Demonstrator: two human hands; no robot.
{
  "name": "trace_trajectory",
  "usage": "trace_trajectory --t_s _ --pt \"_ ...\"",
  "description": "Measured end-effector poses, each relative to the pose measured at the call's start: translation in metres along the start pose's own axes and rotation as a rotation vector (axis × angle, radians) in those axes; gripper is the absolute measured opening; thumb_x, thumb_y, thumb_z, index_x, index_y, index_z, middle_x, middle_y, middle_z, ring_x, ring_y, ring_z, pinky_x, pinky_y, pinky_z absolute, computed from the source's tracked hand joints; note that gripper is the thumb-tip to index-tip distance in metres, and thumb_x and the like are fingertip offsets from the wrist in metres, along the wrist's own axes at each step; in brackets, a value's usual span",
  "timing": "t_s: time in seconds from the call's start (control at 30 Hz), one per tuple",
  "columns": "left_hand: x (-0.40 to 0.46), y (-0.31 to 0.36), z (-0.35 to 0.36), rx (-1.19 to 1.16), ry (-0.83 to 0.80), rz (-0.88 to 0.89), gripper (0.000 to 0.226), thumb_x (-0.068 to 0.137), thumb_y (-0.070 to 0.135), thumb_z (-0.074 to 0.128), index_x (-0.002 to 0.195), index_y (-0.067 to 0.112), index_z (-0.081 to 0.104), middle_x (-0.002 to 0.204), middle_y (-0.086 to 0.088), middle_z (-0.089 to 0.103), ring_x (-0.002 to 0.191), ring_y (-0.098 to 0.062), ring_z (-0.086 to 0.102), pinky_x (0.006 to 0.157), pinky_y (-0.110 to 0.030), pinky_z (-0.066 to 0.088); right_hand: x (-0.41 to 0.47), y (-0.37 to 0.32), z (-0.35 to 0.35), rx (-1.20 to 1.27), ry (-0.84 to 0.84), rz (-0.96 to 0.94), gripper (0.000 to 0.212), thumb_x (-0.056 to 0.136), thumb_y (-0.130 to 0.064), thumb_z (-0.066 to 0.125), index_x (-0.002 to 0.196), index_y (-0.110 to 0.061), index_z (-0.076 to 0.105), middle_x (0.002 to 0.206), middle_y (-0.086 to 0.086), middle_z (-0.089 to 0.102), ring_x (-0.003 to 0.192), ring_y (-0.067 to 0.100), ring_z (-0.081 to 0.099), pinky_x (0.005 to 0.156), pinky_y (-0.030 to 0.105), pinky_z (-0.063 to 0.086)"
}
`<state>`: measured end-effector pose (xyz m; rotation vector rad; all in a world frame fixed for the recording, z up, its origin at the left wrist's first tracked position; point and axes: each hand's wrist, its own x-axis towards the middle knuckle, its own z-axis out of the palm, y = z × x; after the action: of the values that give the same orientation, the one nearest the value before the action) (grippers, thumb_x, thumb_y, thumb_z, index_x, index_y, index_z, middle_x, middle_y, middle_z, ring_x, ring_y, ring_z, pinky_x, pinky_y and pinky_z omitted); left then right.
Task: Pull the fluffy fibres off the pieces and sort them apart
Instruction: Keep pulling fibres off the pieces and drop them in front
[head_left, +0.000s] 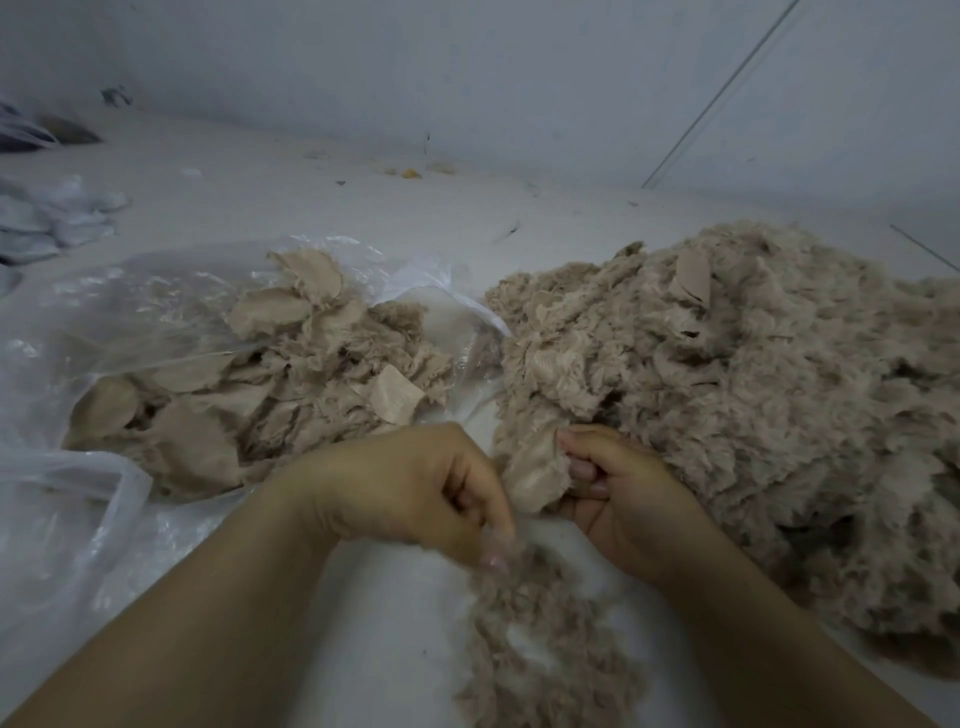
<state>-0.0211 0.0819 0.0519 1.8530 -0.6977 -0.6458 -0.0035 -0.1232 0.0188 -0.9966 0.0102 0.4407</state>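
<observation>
Fabric piece (535, 478) gripped in my right hand (618, 499), left hand (415, 493) pinching fluff off it onto loose fibres (540, 639) below. Stripped pieces (270, 395) fill the bag (104, 312); big fluffy heap (753, 395) remains.

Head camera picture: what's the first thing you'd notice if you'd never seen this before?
Probably the big heap of fluffy beige pieces on the right, which fills much of that side. Next, the two hands at the bottom: the right hand grips one beige piece while the left hand pinches fluff above a loose trail of pulled fibres. On the left, a clear plastic bag holds flatter beige pieces.
</observation>
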Motion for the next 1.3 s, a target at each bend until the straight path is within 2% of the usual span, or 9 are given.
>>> trace_trajectory --t_s 0.07,0.27,0.53,0.63,0.8,0.87,0.93,1.07,1.3 --pt "0.0 0.0 0.003 0.133 -0.06 -0.06 0.014 0.076 0.026 0.082 0.086 0.017 0.076 0.051 -0.001 0.048 0.046 -0.016 0.033 0.048 -0.024 0.026 -0.001 0.0 -0.002 -0.016 -0.019 0.022 0.027 0.08 -0.014 0.055 0.057 -0.012 0.041 0.046 -0.004 0.029 0.036 0.005 0.027 0.058 0.028 0.041" --pt "0.026 0.001 0.022 -0.063 0.696 -0.042 0.043 0.065 0.033 0.085 0.057 0.009 0.05 0.045 0.007 0.039 0.041 -0.006 0.033 0.043 -0.017 0.03 0.001 0.002 -0.005 -0.048 0.003 0.028 0.035 0.092 -0.01 0.045 0.057 -0.011 0.043 0.044 -0.004 0.031 0.035 0.005 0.029 0.07 0.036 0.044" --pt "0.03 0.008 0.036 -0.025 0.619 -0.08 0.035 0.096 0.016 0.06 0.065 0.004 0.05 0.052 0.002 0.041 0.047 -0.009 0.037 0.048 -0.024 0.033 -0.002 0.001 -0.008 -0.077 -0.097 -0.018 0.028 0.084 -0.021 0.062 0.058 -0.011 0.057 0.05 0.0 0.049 0.045 0.007 0.047 0.061 0.026 0.046" --pt "0.03 0.013 0.036 -0.133 0.644 -0.032 0.031 0.1 0.013 0.051 0.07 0.007 0.047 0.054 -0.005 0.045 0.043 -0.012 0.041 0.042 -0.021 0.034 -0.004 0.0 -0.004 -0.148 -0.168 -0.008 0.019 0.085 -0.008 0.059 0.093 0.007 0.066 0.086 0.026 0.062 0.069 0.022 0.06 0.065 0.028 0.049" --pt "0.03 0.01 0.033 -0.3 0.738 0.013 0.024 0.1 0.012 0.051 0.076 0.011 0.053 0.046 -0.004 0.051 0.036 -0.015 0.038 0.037 -0.018 0.029 0.001 -0.002 -0.005 -0.13 -0.043 0.009 0.02 0.088 0.009 0.042 0.079 0.0 0.058 0.062 0.011 0.051 0.039 0.003 0.041 0.047 0.018 0.041" --pt "0.031 0.006 0.032 -0.274 0.747 0.015 0.022 0.095 0.01 0.06 0.073 0.012 0.06 0.045 -0.002 0.044 0.037 -0.012 0.032 0.04 -0.018 0.025 0.0 0.001 -0.006 -0.021 -0.061 0.026 0.002 0.083 -0.004 0.057 0.082 -0.005 0.056 0.051 -0.002 0.043 0.036 0.003 0.034 0.048 0.019 0.04" --pt "0.031 0.003 0.031 -0.193 0.734 -0.005 0.018 0.089 0.014 0.069 0.072 0.008 0.067 0.049 -0.006 0.044 0.039 -0.01 0.031 0.042 -0.019 0.025 -0.001 0.002 -0.008 0.023 -0.079 0.044 0.028 0.076 -0.028 0.072 0.089 -0.006 0.061 0.051 -0.004 0.046 0.04 0.004 0.041 0.052 0.02 0.045" --pt "0.033 0.002 0.033 -0.184 0.732 -0.025 0.019 0.087 0.011 0.072 0.068 0.012 0.068 0.048 -0.004 0.048 0.038 -0.008 0.034 0.042 -0.018 0.027 -0.001 0.003 -0.007 -0.21 -0.071 -0.02 0.045 0.072 -0.029 0.078 0.102 0.004 0.07 0.101 0.027 0.062 0.087 0.032 0.055 0.084 0.041 0.042" --pt "0.031 0.004 0.032 -0.318 0.743 -0.087 0.042 0.083 0.045 0.067 0.082 0.003 0.061 0.059 -0.011 0.056 0.039 -0.017 0.041 0.038 -0.02 0.03 0.0 0.004 -0.008 -0.162 -0.041 -0.027 0.028 0.074 -0.02 0.069 0.095 -0.001 0.071 0.08 0.012 0.069 0.061 0.014 0.059 0.048 0.019 0.045"
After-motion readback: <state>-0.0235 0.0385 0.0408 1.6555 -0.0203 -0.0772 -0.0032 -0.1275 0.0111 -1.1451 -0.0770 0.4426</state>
